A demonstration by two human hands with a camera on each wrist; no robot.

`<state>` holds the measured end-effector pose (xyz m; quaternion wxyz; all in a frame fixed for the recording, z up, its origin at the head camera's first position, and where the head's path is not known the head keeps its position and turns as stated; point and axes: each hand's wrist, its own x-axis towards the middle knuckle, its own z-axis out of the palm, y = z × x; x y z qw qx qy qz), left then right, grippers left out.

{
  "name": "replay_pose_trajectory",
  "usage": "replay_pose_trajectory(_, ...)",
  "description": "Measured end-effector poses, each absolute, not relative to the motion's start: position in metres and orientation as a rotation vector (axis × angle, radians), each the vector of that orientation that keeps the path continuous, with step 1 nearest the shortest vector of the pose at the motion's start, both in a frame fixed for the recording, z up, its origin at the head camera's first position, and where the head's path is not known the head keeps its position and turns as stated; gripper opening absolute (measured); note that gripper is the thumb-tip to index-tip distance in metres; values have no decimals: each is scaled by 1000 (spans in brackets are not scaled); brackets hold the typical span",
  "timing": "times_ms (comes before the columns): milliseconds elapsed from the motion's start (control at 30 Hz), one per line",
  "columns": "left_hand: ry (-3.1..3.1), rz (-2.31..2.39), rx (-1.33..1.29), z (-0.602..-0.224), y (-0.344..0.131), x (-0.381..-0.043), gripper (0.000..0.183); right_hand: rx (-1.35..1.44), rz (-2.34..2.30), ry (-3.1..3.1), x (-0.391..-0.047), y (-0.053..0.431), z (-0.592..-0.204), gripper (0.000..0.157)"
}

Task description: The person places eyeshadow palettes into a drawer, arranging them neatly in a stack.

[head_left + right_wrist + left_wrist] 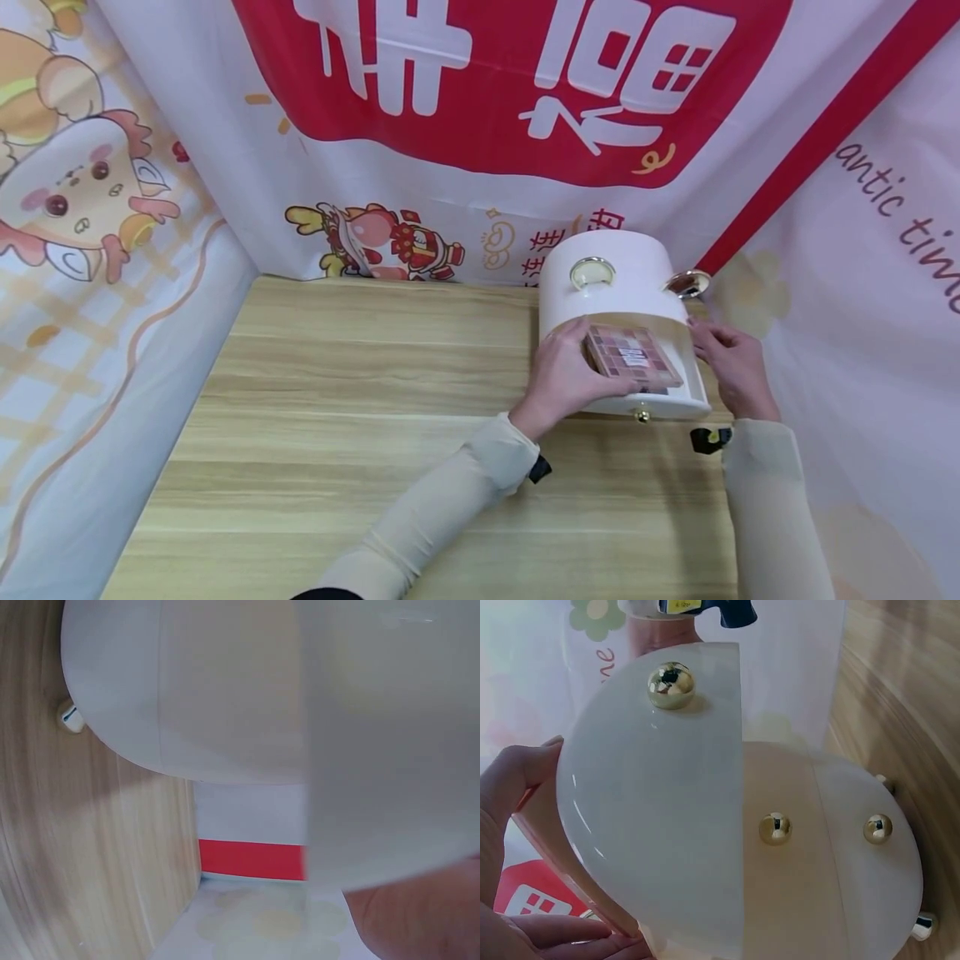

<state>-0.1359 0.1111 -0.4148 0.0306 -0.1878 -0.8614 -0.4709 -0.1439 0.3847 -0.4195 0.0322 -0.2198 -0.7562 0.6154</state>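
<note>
A white, rounded storage box (622, 271) stands on the table with its upper drawer (701, 379) pulled out. My left hand (557, 377) grips an eyeshadow palette (633, 357), which has a clear lid over pink and brown squares. The palette lies tilted over the drawer opening. In the left wrist view, the drawer front (652, 817) hides much of the palette (570, 862). At the drawer's right side, my right hand (735, 367) holds the edge with bent fingers. Only part of that hand (420, 915) shows in the right wrist view, beside the drawer.
Gold-rimmed round ears (592, 273) stick up from the box. A gold knob (642, 414) sits on the drawer front, and a lower knob (877, 829) shows beneath. Printed cloth (847, 333) hangs close on the right and behind. The wooden table (360, 375) extends left.
</note>
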Motion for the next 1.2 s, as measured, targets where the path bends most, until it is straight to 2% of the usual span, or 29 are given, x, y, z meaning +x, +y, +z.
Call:
replay_pose_trajectory(267, -2678, -1389, -600, -414, 116, -138, 109, -653, 1914, -2293, -143, 385, -420, 28)
replay_pose_trajectory(600, -2659, -1256, -675, -415, 113, -138, 109, -674, 1882, -2333, -144, 384, -420, 51)
replay_pose_trajectory(800, -2597, -1241, -673, -413, 111, -137, 104, -673, 1905, -2305, -145, 385, -421, 45)
replay_pose_trajectory(933, -2529, -1442, -670, -410, 107, -134, 86, -675, 1894, -2314, -145, 386, -421, 44)
replay_pose_trajectory(1033, -2397, -1797, -645, -408, 104, -132, 70, -687, 1895, -2317, -145, 386, -421, 48)
replay_pose_trajectory(1200, -2178, -2321, -553, -403, 101, -130, 53, -701, 1905, -2324, -146, 387, -422, 54)
